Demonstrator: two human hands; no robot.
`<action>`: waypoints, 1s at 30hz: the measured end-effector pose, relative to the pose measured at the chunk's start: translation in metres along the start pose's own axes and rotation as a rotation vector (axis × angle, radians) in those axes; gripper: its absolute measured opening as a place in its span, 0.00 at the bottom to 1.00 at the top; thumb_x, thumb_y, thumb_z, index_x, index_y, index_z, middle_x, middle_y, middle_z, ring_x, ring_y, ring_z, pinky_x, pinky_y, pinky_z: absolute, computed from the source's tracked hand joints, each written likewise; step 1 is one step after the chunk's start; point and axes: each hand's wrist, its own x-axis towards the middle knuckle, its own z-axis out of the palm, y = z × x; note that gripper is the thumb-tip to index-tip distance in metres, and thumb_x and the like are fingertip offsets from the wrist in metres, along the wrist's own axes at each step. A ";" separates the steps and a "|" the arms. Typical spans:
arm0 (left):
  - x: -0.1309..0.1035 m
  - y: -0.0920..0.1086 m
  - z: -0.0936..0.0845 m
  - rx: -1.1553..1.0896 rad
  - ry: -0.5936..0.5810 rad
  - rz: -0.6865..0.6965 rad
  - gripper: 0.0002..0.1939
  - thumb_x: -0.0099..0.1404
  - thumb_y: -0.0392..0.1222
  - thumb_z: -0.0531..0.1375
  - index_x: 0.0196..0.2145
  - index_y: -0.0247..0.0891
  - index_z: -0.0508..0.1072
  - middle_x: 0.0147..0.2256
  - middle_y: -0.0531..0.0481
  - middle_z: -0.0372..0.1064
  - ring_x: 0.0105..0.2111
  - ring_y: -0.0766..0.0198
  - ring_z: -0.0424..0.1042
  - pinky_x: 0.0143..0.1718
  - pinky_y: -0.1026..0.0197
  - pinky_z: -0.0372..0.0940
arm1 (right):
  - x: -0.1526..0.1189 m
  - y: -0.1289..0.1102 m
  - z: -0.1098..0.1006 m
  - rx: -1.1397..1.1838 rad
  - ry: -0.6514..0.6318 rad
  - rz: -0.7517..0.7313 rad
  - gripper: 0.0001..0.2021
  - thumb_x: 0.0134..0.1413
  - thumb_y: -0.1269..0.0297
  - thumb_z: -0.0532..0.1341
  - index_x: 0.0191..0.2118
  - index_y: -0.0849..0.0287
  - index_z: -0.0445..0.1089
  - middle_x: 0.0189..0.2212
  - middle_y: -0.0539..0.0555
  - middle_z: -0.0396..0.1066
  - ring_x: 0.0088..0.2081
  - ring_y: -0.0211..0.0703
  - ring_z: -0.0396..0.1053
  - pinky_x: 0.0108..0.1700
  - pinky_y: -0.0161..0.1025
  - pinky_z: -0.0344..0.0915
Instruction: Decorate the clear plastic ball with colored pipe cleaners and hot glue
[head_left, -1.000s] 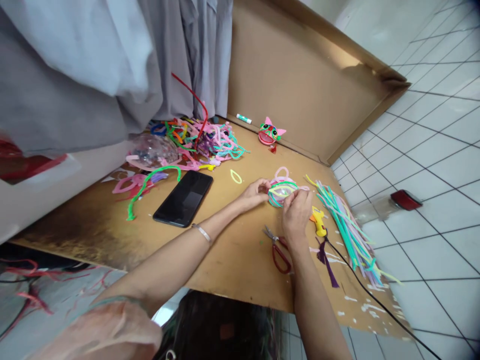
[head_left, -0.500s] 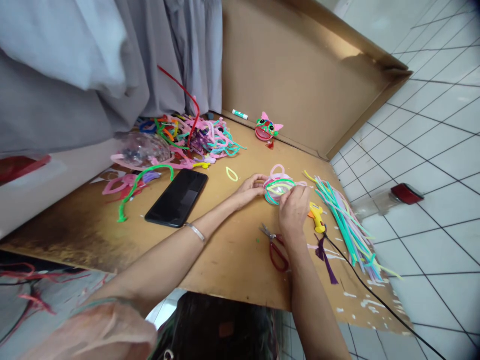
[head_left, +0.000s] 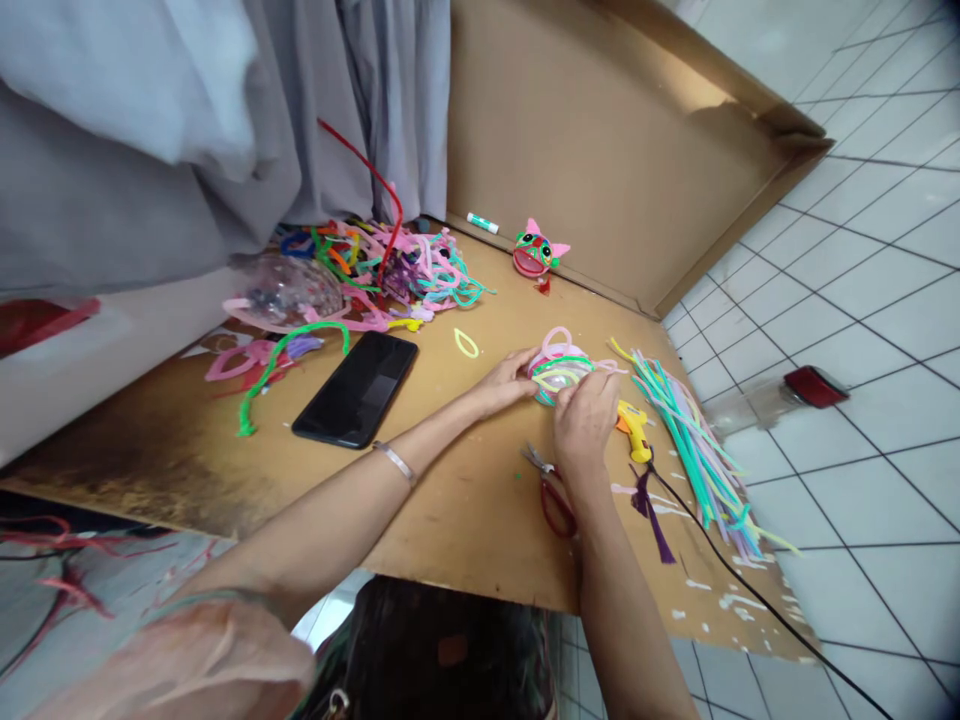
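Observation:
A rounded pipe-cleaner craft piece (head_left: pixel 559 368) in pink, green and pale yellow, with a pink loop on top, sits between my hands over the table. My left hand (head_left: pixel 510 382) grips its left side, thumb and fingers closed on the edge. On its right front, the fingers of my right hand (head_left: pixel 589 412) are pinched together against the piece; the fingertips are partly hidden. Red-handled scissors (head_left: pixel 556 500) lie beside my right wrist. To the right of that hand rests a yellow glue gun (head_left: pixel 635 432). A loose pale yellow loop (head_left: pixel 466 343) lies left of the piece.
A black phone (head_left: pixel 356 390) lies left of my forearm. Behind it is a heap of colourful pipe cleaners (head_left: pixel 420 265). A finished-looking animal face (head_left: pixel 535 250) and a glue stick (head_left: pixel 482 223) stand at the back. Long pipe cleaners (head_left: pixel 690 440) and a purple tassel (head_left: pixel 654 515) lie right.
Both hands stay on the craft piece, with only a slight shift of the right fingers. The view has moved a little; the surrounding things lie as before.

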 end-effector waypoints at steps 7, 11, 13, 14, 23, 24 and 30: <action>0.003 0.001 -0.001 -0.131 -0.010 -0.088 0.39 0.47 0.32 0.59 0.60 0.41 0.70 0.64 0.47 0.63 0.66 0.48 0.57 0.67 0.47 0.49 | 0.000 0.001 0.002 0.030 0.017 0.033 0.07 0.54 0.74 0.49 0.37 0.56 0.57 0.37 0.60 0.61 0.42 0.54 0.62 0.48 0.52 0.64; 0.002 0.004 -0.002 -0.165 -0.046 -0.082 0.36 0.49 0.32 0.61 0.58 0.40 0.72 0.62 0.47 0.66 0.65 0.47 0.59 0.67 0.47 0.49 | 0.001 0.003 0.005 0.065 0.032 0.036 0.07 0.54 0.73 0.49 0.38 0.56 0.57 0.38 0.60 0.61 0.43 0.55 0.62 0.48 0.54 0.63; 0.000 0.005 -0.002 -0.170 -0.055 -0.065 0.34 0.51 0.35 0.64 0.58 0.40 0.72 0.62 0.46 0.66 0.65 0.46 0.59 0.67 0.47 0.50 | 0.002 0.003 0.006 0.075 0.034 0.037 0.07 0.54 0.73 0.49 0.38 0.57 0.57 0.38 0.61 0.61 0.43 0.56 0.62 0.48 0.54 0.63; -0.001 0.005 -0.002 -0.167 -0.058 -0.055 0.34 0.52 0.37 0.66 0.59 0.39 0.72 0.63 0.45 0.65 0.65 0.46 0.59 0.67 0.46 0.50 | 0.002 0.004 0.006 0.078 0.036 0.039 0.07 0.53 0.73 0.49 0.38 0.57 0.57 0.38 0.61 0.61 0.43 0.56 0.62 0.48 0.54 0.63; 0.000 0.002 -0.002 -0.125 -0.066 -0.002 0.39 0.53 0.50 0.71 0.60 0.36 0.70 0.63 0.39 0.64 0.65 0.43 0.60 0.67 0.45 0.51 | 0.001 0.002 0.006 0.043 0.021 0.044 0.07 0.54 0.73 0.49 0.38 0.56 0.57 0.37 0.60 0.61 0.42 0.56 0.62 0.48 0.54 0.64; 0.000 0.002 -0.002 -0.126 -0.066 0.000 0.39 0.53 0.50 0.71 0.61 0.36 0.69 0.64 0.39 0.63 0.65 0.44 0.60 0.67 0.46 0.51 | 0.001 0.002 0.006 0.034 0.013 0.042 0.07 0.54 0.73 0.49 0.38 0.56 0.57 0.37 0.60 0.61 0.42 0.56 0.62 0.47 0.53 0.64; 0.000 0.001 0.000 -0.131 -0.047 -0.021 0.37 0.54 0.47 0.70 0.60 0.36 0.70 0.63 0.39 0.64 0.64 0.45 0.62 0.66 0.46 0.52 | 0.001 0.001 0.005 -0.010 -0.004 0.037 0.06 0.55 0.73 0.48 0.37 0.56 0.57 0.37 0.60 0.62 0.42 0.55 0.63 0.47 0.52 0.64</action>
